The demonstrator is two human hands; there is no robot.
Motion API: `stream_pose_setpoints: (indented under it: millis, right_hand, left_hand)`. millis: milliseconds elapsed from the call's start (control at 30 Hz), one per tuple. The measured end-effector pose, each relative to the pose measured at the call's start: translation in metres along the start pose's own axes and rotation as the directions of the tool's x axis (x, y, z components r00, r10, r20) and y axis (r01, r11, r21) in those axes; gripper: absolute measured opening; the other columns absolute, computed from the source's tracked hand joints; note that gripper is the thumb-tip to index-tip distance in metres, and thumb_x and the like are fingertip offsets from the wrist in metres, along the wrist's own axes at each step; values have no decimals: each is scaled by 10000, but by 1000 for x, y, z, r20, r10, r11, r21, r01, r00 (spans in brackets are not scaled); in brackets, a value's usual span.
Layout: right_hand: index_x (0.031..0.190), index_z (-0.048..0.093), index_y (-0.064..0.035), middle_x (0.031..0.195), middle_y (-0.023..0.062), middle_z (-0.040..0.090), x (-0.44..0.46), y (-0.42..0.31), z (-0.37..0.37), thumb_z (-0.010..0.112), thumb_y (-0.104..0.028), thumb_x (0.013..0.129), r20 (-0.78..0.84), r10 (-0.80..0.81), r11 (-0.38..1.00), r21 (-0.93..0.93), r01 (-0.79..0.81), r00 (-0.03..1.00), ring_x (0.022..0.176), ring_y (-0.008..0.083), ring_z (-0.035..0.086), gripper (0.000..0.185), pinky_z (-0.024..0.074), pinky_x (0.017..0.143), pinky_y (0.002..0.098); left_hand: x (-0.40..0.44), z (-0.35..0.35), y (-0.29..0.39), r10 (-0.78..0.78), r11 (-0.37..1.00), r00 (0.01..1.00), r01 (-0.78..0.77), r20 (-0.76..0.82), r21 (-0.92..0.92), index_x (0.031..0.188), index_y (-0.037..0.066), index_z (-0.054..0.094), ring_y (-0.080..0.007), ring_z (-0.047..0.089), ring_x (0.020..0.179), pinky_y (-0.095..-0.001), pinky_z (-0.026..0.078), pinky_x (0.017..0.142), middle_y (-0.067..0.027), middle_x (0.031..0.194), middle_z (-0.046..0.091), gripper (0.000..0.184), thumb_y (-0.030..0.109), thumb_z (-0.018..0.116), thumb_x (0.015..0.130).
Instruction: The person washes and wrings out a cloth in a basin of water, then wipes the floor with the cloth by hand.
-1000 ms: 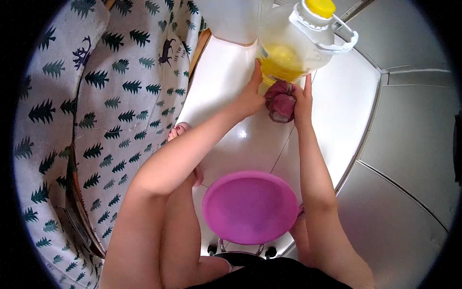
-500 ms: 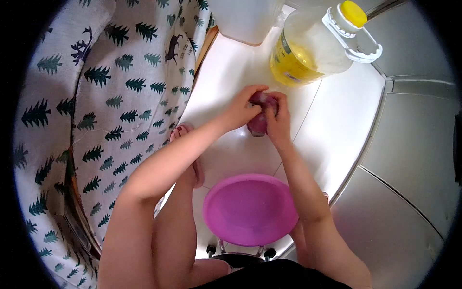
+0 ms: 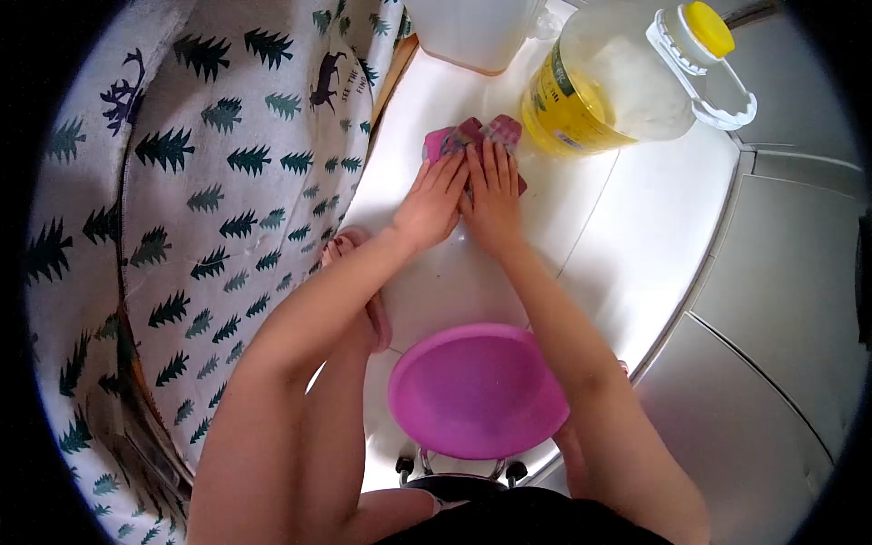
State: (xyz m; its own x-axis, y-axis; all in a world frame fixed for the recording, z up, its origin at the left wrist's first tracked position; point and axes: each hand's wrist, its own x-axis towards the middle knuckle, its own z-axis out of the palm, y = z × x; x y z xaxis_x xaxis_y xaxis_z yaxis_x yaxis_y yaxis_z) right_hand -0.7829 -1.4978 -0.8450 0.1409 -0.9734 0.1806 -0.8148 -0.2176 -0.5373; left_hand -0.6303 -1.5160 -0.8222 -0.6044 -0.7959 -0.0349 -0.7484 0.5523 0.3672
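A folded pink and grey patterned cloth lies flat on the white floor. On its near left part rests my left hand, with the fingers stretched forward over the fabric. My right hand presses beside it, also flat, its fingers pointing away from me. Both hands are close together, their inner edges touching or nearly so. Part of the cloth is hidden beneath them.
A pink basin stands between my legs. Beyond the cloth on the right is a large jug with a yellow cap and some yellow liquid. A translucent container stands at the back. A tree-print curtain hangs on the left.
The cloth was bunched up and gripped between both hands; now it is spread out, folded, on the floor. My hands have opened and flattened onto it.
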Motion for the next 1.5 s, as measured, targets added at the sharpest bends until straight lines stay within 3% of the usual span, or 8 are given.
stream_pose_setpoints:
  millis: [233,433,600,700,900,1233,1400,1500]
  right_hand:
    - [1448,427,-63,1517,158,380,67,21,42,561,-184,916,-260,197,976,144,-163,945,1396,376,324,561,213,1157,537]
    - [1374,529,-165,1421,112,483,109,14,38,581,-187,887,-152,125,992,-11,-128,980,1320,345,404,490,322,1049,548]
    - [1323,584,-224,1400,15,502,85,27,20,638,-151,772,49,-41,999,14,40,998,1301,303,410,559,296,1059,499]
    - [1320,588,-245,1393,8,507,50,36,-2,632,-142,741,136,-141,990,40,137,981,1304,285,412,590,278,1072,492]
    - [1316,582,-256,1411,9,490,-19,59,-45,703,-175,726,293,-205,979,45,200,934,1298,293,423,608,303,1064,520]
    - [1146,662,-129,1221,76,569,-107,66,-92,737,-118,649,394,-268,960,184,210,879,1169,333,500,502,445,964,460]
    - [1109,651,-101,1133,80,587,-62,49,-91,717,-93,665,566,-115,993,62,97,817,1140,316,529,449,467,919,440]
    - [1148,634,-111,1174,68,592,-31,41,-81,684,-78,715,288,-174,984,18,176,942,1158,294,528,437,434,954,456]
  left_hand:
    - [84,-4,-51,66,915,997,-79,48,396,1503,102,347,-319,285,1454,-466,168,1211,-143,1581,297,595,138,484,925]
    - [97,-23,-87,-74,954,990,35,123,299,1473,68,381,-331,315,1441,-393,277,1191,-182,1558,326,663,142,600,851]
    - [65,-42,-50,-171,958,977,135,125,253,1311,87,531,-359,556,1138,-463,481,890,-191,1203,564,505,120,615,814]
    - [32,-29,-40,24,975,1000,-27,18,223,1233,94,582,-354,569,1061,-461,473,862,-173,1110,576,433,134,627,804]
    - [1,-5,24,68,984,989,-88,129,156,1195,91,598,-343,572,1005,-458,449,898,-167,1062,571,403,142,627,796]
    - [-43,11,102,91,977,887,8,452,-212,1229,106,572,-393,601,1030,-462,516,867,-199,1120,556,385,129,608,846]
    - [-32,21,86,29,961,986,17,161,-276,1110,100,645,-339,582,1012,-437,507,847,-136,1056,595,306,96,629,805]
    - [-6,0,54,-1,988,999,10,55,-155,1109,87,646,-335,569,1012,-435,495,879,-125,1052,598,308,85,635,801]
